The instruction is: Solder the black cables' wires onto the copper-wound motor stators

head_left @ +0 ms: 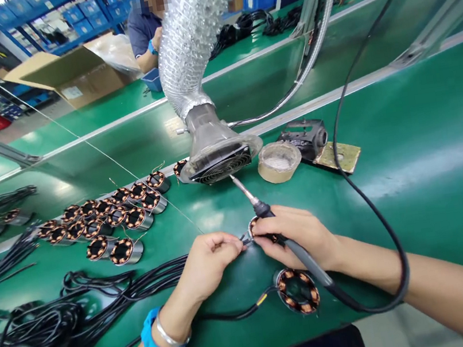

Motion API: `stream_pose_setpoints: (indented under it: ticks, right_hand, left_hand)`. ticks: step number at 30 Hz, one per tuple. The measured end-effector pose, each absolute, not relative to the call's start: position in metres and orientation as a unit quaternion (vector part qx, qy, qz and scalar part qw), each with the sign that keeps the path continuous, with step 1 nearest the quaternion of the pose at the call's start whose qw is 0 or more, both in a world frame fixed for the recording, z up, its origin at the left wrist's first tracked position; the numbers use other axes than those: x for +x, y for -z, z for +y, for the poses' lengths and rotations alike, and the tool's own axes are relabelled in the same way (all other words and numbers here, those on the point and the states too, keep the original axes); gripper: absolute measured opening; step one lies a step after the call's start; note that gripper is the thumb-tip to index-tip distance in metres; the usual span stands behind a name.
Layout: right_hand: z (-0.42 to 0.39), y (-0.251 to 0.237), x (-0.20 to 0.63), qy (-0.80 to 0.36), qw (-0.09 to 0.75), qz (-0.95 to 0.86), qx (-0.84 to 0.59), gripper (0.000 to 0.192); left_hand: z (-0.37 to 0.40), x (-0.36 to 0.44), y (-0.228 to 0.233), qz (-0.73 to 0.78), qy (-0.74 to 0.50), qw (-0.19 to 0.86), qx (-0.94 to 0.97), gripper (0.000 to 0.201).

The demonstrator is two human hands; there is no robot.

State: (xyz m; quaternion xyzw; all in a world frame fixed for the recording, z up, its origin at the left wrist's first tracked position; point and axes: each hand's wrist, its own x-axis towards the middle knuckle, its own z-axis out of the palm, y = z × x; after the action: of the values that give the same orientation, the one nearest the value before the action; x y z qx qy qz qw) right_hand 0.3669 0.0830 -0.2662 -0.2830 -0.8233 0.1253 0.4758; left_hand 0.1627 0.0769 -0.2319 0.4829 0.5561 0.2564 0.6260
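Item: soldering station, green bench, centre of frame.

Left hand (208,264): fingers pinched shut on a thin lead at the edge of a small stator coil (256,229), which sits on the mat at lower centre between both hands.

Right hand (299,236): closed around a soldering iron (263,210), tip pointing up and away toward the fume extractor hood (220,161); its fingertips also rest on the coil.

Adjacent: a finished wound stator with black cable (297,290) below the right hand; a batch of stators (111,214) at centre left; cable bundles (43,341) at lower left; a tape roll (278,162) beside the hood.

Handling note: as I judge it, the lead wants holding taut and still, the iron's hot tip kept off skin and windings, and the joint under the hood.
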Motion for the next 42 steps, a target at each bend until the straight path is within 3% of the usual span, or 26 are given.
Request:
stream_pose_setpoints:
  ticks: [19, 29, 42]
  right_hand:
    - [0.082, 0.270, 0.362, -0.164, 0.532, -0.773, -0.304, 0.027]
    - [0.090, 0.258, 0.363, -0.200, 0.464, -0.819, -0.274, 0.019]
    - [0.090, 0.254, 0.358, -0.202, 0.453, -0.825, -0.270, 0.026]
  left_hand:
    - [0.077, 0.170, 0.222, 0.527, -0.189, 0.432, 0.707, 0.030]
    - [0.074, 0.166, 0.224, 0.556, -0.217, 0.449, 0.665, 0.021]
    - [0.069, 0.164, 0.225, 0.503, -0.198, 0.299, 0.786, 0.027]
